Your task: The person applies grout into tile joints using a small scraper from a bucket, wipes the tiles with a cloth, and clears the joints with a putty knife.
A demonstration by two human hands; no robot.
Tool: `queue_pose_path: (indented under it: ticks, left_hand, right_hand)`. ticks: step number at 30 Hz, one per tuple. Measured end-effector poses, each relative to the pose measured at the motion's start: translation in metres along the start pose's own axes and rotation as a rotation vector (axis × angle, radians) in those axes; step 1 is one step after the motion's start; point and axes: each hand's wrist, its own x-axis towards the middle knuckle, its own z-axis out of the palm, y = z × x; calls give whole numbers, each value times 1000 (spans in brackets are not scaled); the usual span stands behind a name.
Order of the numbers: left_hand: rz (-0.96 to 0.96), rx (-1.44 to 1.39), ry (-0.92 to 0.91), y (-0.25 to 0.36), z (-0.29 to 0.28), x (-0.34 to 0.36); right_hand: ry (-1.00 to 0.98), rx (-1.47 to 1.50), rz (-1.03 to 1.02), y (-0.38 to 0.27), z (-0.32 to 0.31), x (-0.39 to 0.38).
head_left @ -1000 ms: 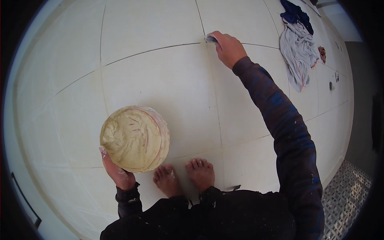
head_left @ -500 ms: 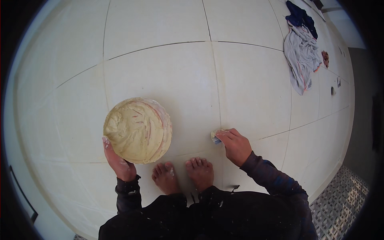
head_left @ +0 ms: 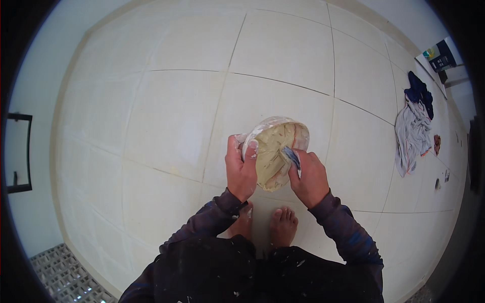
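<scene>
My left hand (head_left: 241, 174) grips the rim of a round tub (head_left: 275, 120), thumb over the edge, and holds it tilted above the floor. Thick cream-coloured paste, like grout, (head_left: 270, 154) coats its inside. In my right hand (head_left: 311, 180) is a small blue-grey scraper (head_left: 291, 156), pinched between thumb and fingers. Its edge dips into the paste at the tub's right side. How long the scraper is cannot be made out, since my fingers cover part of it. White smears mark my left fingers.
Large cream floor tiles (head_left: 177, 116) with thin joint lines surround my bare feet (head_left: 284, 227). A grey cloth (head_left: 413, 134) and a dark blue cloth (head_left: 419, 93) lie at the right. A black bar handle (head_left: 31, 154) is at the left wall, with patterned mosaic (head_left: 65, 275) at lower left.
The tub has come in front of me and is now tilted. My right hand has brought the scraper from near the floor into the paste. The whole view has turned left.
</scene>
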Motion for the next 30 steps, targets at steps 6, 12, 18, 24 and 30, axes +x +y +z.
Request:
queue_pose_path:
  ticks: [6, 12, 18, 24, 30]
  left_hand:
    - [172, 48, 182, 21, -5, 6]
    - [55, -41, 126, 20, -17, 33]
    - [-218, -605, 82, 10, -41, 62]
    - [-342, -576, 410, -4, -124, 56]
    - [-320, -406, 579, -21, -171, 30]
  right_hand:
    - [-191, 294, -43, -39, 9, 6]
    - [-493, 653, 290, -67, -12, 35]
    - [-670, 914, 414, -82, -76, 111]
    - [-787, 1054, 376, -60, -72, 198]
    - [-736, 1237, 453, 21, -52, 237]
